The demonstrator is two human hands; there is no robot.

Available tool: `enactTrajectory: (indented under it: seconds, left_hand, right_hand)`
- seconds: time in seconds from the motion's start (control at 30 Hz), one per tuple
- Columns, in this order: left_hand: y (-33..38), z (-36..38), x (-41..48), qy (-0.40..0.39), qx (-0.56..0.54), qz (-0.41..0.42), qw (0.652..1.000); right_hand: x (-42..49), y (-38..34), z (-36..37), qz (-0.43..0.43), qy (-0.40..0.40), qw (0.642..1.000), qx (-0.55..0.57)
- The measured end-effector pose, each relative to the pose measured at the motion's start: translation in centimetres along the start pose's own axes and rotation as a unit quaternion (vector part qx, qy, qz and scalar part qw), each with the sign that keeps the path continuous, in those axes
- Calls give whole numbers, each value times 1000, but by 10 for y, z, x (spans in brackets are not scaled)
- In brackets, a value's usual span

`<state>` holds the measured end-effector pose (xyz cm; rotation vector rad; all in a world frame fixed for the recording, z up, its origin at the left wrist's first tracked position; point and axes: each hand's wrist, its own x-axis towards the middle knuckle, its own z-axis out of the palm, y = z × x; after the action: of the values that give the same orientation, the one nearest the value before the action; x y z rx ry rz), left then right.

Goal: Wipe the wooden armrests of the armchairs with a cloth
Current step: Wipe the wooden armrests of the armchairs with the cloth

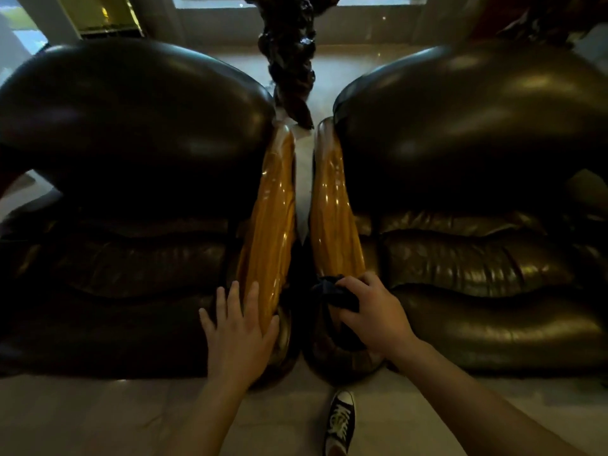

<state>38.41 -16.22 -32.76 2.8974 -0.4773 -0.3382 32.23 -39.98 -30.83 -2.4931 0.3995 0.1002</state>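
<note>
Here my left hand (240,327) lies flat with the fingers spread, its palm over the near end of the left armrest (271,225) and its outer fingers resting on the dark leather beside it. My right hand (371,314) is closed around a bunched dark cloth (332,292), pressing it onto the near end of the right armrest (335,212). Both armrests are glossy amber wood with long streaks of reflected light, running away from my hands side by side with a narrow pale gap between them. To the outside of my left hand swells the left armchair (131,153), and to the outside of my right hand the right armchair (477,153), both in shiny dark brown leather with rounded backs and creased, padded cushions. Beyond the far ends of the armrests stands a dark, twisted carved piece (291,60), too dim for me to tell what it is. Behind it are bright window panes (210,0) and a pale floor (98,419), which also spreads under my forearms. Just below my right hand, a black laced sneaker (341,419) with a white toe stands on that floor.
</note>
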Motion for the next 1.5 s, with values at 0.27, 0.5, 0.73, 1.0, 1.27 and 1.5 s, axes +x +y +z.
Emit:
enactTrajectory:
  seconds: [0.27, 0.5, 0.73, 1.0, 1.27, 1.5]
  left_hand:
    - [10, 38, 91, -13, 6, 23, 1000]
    - [-12, 97, 168, 11, 4, 65, 998]
    - [-30, 143, 245, 72, -35, 76, 994]
    - [-25, 156, 298, 116, -32, 112, 986]
    - [-32, 166, 296, 130, -34, 109, 985]
    - [-33, 167, 301, 151, -60, 116, 980]
  right_hand:
    - [61, 50, 4, 44, 32, 997, 49]
    - [112, 94, 49, 108, 131, 982, 78]
    - [167, 135, 120, 66, 177, 982, 4]
    - [253, 144, 142, 3, 140, 976, -166]
    - [254, 141, 154, -66, 132, 966, -211]
    - [337, 133, 112, 67, 193, 973, -107]
